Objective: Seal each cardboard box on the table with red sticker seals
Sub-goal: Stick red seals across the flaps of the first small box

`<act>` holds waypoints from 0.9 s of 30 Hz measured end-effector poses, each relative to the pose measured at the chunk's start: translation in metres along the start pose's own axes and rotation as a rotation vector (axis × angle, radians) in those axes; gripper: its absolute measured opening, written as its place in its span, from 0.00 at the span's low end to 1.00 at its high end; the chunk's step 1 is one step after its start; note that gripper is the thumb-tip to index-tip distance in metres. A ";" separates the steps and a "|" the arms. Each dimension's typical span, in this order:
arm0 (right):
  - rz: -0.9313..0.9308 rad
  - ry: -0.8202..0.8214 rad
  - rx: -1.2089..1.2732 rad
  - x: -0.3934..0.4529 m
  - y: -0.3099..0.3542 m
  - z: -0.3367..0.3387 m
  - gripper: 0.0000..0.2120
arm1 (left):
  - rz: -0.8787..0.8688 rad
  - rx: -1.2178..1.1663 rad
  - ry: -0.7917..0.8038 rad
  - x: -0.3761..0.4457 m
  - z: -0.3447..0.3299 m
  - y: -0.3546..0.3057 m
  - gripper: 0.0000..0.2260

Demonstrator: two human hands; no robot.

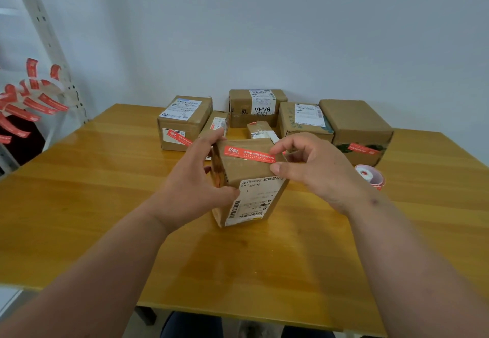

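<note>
A small cardboard box [248, 176] stands on the wooden table [105, 205] in front of me, a white shipping label on its near face. A red sticker seal [248, 154] lies across its top. My left hand [195, 179] grips the box's left side, thumb on the near face and fingers over the top edge. My right hand [315, 165] pinches the seal's right end between thumb and forefinger at the box's right top edge.
Several more cardboard boxes stand at the back; the left one [184, 122] and the right one [357, 131] carry red seals. A roll of red seals [370, 176] lies right of my hand. Peeled seal strips [29, 99] hang from a rack at left.
</note>
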State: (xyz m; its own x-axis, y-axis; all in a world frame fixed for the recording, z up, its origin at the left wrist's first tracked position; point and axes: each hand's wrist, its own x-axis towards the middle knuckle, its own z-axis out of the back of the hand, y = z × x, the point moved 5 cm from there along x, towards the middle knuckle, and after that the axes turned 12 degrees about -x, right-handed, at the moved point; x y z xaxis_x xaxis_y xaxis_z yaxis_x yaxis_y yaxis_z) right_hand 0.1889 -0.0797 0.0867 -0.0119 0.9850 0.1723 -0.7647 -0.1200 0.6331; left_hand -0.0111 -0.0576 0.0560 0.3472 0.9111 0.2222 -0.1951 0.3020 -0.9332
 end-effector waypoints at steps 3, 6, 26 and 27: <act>0.007 0.007 -0.045 0.001 0.002 0.003 0.07 | -0.010 0.008 0.011 0.000 -0.001 -0.004 0.44; 0.017 -0.004 -0.048 0.003 0.003 0.005 0.05 | -0.011 0.022 0.036 0.001 -0.001 -0.005 0.44; 0.469 -0.243 -0.591 -0.006 0.022 0.002 0.08 | 0.063 -0.048 0.071 0.003 -0.003 0.001 0.46; 0.492 -0.255 -0.608 -0.007 0.024 0.003 0.08 | 0.069 -0.060 0.073 0.003 -0.003 0.002 0.46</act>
State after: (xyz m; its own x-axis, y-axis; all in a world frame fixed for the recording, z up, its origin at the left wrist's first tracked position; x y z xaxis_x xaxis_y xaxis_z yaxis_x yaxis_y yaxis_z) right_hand 0.1719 -0.0894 0.1030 -0.3462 0.7701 0.5358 -0.9265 -0.3703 -0.0665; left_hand -0.0077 -0.0549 0.0542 0.4013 0.9055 0.1376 -0.1660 0.2196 -0.9614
